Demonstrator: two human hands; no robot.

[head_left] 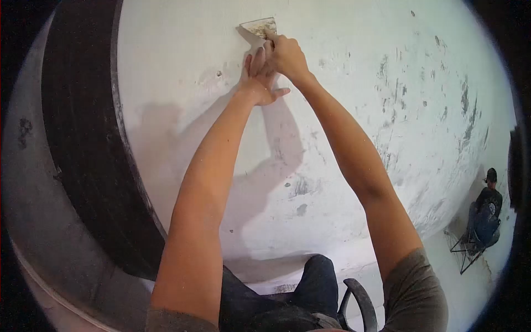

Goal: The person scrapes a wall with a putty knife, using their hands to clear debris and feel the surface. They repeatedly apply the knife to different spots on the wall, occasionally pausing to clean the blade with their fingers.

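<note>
Filling most of the view, a white plastered wall with grey scuffs (pixel 359 138) has a seated person (pixel 487 213) at four o'clock. Near twelve o'clock, the right hand (pixel 285 55) is closed around a flat metal scraper blade (pixel 259 26) pressed to the wall. The left hand (pixel 257 80), fingers loosely extended and holding nothing, braces against it.

The left arm (pixel 204 188) and right arm (pixel 354 160), both bare, extend upward and converge at the wrists. The right grip (pixel 285 55) is closed in a fist, knuckles uppermost. The left grip (pixel 259 83) lies against its underside, fingers straight, thumb spread sideways.
</note>
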